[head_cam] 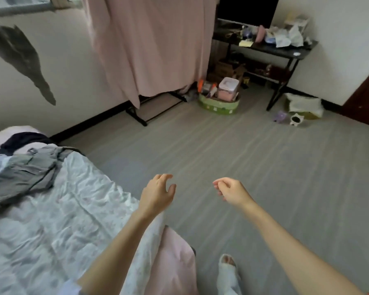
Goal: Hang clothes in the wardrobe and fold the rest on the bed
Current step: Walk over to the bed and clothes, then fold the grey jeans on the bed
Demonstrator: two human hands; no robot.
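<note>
Fingers of the left hand (158, 193) were spread and loosely curled, those of the right hand (232, 190) curled looser still; both held nothing. Grey clothes (19, 173) lay heaped near the bed (73, 209) edge. Open floor (264, 167) ran to the pink-curtained wardrobe (153, 45).

Legible text: none. You will find no readable words, labels, brands or numbers anywhere in this view. The cardboard boxes (226, 70) under the desk (285, 51) carry dark printing, but it is too blurred for you to make out.
</note>
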